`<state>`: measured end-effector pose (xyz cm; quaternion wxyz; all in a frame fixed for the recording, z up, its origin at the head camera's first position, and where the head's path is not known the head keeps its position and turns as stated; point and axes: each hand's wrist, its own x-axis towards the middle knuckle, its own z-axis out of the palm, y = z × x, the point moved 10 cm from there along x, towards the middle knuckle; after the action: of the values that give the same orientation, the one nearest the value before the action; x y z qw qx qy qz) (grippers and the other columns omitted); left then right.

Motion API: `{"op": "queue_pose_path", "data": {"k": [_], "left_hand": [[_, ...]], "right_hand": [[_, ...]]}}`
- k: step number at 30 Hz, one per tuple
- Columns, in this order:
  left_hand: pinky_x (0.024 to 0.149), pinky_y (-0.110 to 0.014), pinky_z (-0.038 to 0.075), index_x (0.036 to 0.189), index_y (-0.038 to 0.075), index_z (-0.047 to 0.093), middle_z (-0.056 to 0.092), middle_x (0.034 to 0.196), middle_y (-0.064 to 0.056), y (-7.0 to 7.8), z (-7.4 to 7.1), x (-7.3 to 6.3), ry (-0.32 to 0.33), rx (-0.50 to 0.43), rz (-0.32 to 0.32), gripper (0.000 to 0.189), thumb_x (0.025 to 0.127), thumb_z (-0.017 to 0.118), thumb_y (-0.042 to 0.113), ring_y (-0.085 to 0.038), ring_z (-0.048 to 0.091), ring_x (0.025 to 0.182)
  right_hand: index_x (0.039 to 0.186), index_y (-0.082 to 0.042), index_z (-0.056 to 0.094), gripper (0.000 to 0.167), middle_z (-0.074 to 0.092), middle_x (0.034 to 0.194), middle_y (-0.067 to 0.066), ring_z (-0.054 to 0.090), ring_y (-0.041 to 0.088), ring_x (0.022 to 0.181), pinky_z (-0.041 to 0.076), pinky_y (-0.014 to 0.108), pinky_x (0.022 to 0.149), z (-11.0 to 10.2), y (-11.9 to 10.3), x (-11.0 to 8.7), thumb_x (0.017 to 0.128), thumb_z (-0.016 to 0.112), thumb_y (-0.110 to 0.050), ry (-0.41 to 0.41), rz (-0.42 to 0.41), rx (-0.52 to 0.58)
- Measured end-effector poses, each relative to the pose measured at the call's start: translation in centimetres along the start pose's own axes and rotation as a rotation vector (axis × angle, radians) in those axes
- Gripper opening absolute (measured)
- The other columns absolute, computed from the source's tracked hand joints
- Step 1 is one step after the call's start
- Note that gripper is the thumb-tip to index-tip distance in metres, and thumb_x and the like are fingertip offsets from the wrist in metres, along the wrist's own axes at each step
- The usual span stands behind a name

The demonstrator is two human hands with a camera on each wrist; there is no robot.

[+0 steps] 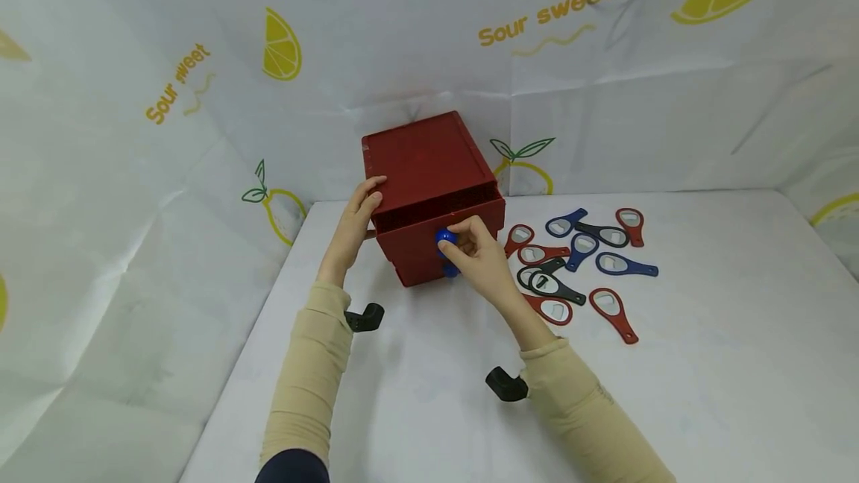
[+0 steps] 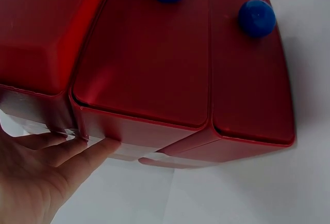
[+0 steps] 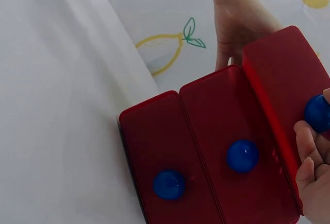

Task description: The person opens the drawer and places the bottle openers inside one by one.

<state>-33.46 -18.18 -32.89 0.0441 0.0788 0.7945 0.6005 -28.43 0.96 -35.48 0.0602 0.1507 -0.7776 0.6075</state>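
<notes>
A small red drawer cabinet (image 1: 423,159) has three drawers with round blue knobs. Its top drawer (image 3: 289,74) juts out partway, leaving a dark gap under the cabinet's top edge, while the middle drawer (image 3: 221,116) and bottom drawer (image 3: 160,147) sit flush. My right hand (image 1: 479,256) pinches the top drawer's blue knob (image 1: 446,238) between thumb and fingers. On the cabinet's left side rests my left hand (image 1: 349,233), its fingers (image 2: 82,165) extended along the side wall in the left wrist view.
Several bottle openers with red, blue and black frames lie spread to the cabinet's right, among them a red bottle opener (image 1: 614,314) and a blue bottle opener (image 1: 625,264). A white table (image 1: 725,364) carries everything. Behind it hangs a lemon-printed sheet (image 1: 403,36).
</notes>
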Motion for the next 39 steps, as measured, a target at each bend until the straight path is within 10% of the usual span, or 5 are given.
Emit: {"op": "queue_pose_path", "data": {"k": [39], "left_hand": [[0.095,-0.054,0.041,0.140,0.031,0.034,0.028,0.149,-0.008,-0.7,-0.3,0.2,0.018,-0.002,0.015,0.044,0.097,0.037,0.040,-0.032,0.042,0.124]], "right_hand": [[0.108,-0.018,0.054,0.026,0.061,0.093,0.002,0.050,0.015,0.086,0.041,0.021,0.070,-1.1,-0.7,-7.3,0.087,0.065,-0.027,-0.009,0.062,-0.076]]}}
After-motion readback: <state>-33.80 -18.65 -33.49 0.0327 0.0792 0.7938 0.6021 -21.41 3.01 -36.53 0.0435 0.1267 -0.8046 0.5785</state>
